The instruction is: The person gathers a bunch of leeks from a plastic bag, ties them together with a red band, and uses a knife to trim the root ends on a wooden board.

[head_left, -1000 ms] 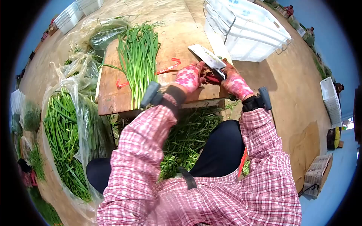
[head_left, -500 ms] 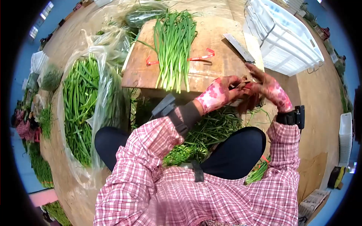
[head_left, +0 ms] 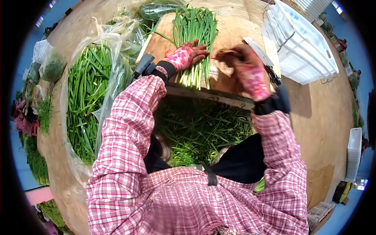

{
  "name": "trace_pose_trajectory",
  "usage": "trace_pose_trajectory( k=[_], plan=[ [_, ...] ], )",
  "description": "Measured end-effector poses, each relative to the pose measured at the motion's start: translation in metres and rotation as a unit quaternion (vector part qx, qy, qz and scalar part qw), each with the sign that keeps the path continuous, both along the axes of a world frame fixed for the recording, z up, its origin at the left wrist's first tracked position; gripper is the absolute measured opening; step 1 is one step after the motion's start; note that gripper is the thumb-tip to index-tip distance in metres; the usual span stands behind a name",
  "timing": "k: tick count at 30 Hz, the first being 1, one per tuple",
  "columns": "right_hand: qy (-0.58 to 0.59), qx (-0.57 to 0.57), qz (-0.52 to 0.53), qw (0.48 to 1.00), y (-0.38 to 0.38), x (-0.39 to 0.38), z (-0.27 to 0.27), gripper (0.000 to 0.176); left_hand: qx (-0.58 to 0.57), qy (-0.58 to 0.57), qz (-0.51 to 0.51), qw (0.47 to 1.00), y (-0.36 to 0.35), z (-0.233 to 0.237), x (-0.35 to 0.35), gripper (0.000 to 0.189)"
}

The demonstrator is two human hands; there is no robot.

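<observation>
A bunch of garlic chives [head_left: 196, 27] lies on the wooden board [head_left: 231, 27], pale stem ends toward me. My left hand [head_left: 187, 55], in a pink patterned glove, rests across the stems with its fingers stretched out and open. One end of a red tie strip [head_left: 167, 52] pokes out beside its wrist. To the right of the bunch, my right hand [head_left: 247, 70] is over the board, its fingers smeared by motion near the strip's other end; I cannot tell whether they hold it. Just beyond that hand lies a knife [head_left: 258, 51] with a dark handle.
A clear plastic bag [head_left: 111, 62] full of chives stands at left. White plastic crates [head_left: 299, 51] stand at right behind the board. Loose green leaves [head_left: 203, 125] cover the floor between my legs. Stacked white trays [head_left: 354, 152] stand at far right.
My hands were together right of the board's front edge. Now the left lies on the chives, and the right has moved up and left over the board.
</observation>
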State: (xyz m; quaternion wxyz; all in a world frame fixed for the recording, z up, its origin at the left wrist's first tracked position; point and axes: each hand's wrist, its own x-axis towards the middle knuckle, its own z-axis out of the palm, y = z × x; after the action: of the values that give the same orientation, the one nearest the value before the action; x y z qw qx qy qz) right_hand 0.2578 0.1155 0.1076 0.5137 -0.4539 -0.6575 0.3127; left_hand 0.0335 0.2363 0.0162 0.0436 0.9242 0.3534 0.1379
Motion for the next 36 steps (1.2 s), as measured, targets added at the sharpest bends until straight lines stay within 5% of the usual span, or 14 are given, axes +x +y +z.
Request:
trace_pose_trajectory(
  k=[3,4,5,9,11,13,19,20,21,24,25,28,33,36],
  plan=[
    [-0.007,0.022,0.107,0.994,0.045,-0.032,-0.095,0.016,0.005,-0.009,0.008,1.000,0.004,-0.014,0.000,0.036],
    [-0.273,0.121,0.100,0.949,0.034,-0.037,-0.082,0.020,0.002,-0.004,0.009,1.000,0.003,-0.016,0.000,0.037],
    [-0.144,0.137,0.172,0.965,0.032,-0.044,-0.092,0.021,0.001,0.000,0.010,1.000,0.002,-0.014,-0.001,0.037],
    [-0.133,0.098,0.393,0.905,0.022,-0.013,-0.062,0.022,-0.022,-0.019,0.029,0.999,-0.006,-0.008,0.001,0.037],
    [0.091,-0.096,0.278,0.952,0.014,-0.010,-0.042,0.024,-0.021,-0.008,0.023,0.999,-0.003,-0.009,0.001,0.038],
    [-0.062,-0.058,0.123,0.989,0.025,-0.022,-0.030,0.034,0.019,-0.010,0.006,1.000,-0.004,-0.011,-0.003,0.038],
    [-0.220,0.099,0.342,0.908,0.018,-0.019,-0.060,0.030,-0.022,-0.012,0.032,0.999,-0.009,-0.011,0.001,0.038],
    [-0.253,-0.039,0.342,0.904,0.018,-0.005,-0.056,0.028,-0.022,-0.022,0.032,0.999,-0.007,-0.011,0.001,0.038],
    [-0.157,-0.047,0.349,0.923,0.017,-0.006,-0.033,0.024,-0.021,-0.030,0.031,0.999,-0.006,-0.012,0.001,0.037],
    [-0.050,-0.218,-0.003,0.975,0.027,-0.009,-0.016,0.010,-0.014,-0.042,0.032,0.999,-0.005,-0.017,0.002,0.037],
    [0.054,-0.188,0.045,0.980,0.029,-0.014,-0.028,0.011,-0.007,-0.040,0.031,0.999,-0.003,-0.017,0.001,0.037],
    [-0.185,0.080,0.379,0.903,0.031,-0.021,-0.053,0.018,0.007,-0.034,0.032,0.999,0.000,-0.022,0.002,0.035],
    [-0.293,-0.002,0.184,0.938,0.013,0.067,0.012,0.021,0.001,-0.022,0.023,0.999,-0.001,-0.017,0.002,0.035],
    [-0.484,-0.006,0.039,0.874,0.006,0.105,0.033,0.030,0.020,0.001,0.021,1.000,0.001,-0.019,0.001,0.038]
  ],
)
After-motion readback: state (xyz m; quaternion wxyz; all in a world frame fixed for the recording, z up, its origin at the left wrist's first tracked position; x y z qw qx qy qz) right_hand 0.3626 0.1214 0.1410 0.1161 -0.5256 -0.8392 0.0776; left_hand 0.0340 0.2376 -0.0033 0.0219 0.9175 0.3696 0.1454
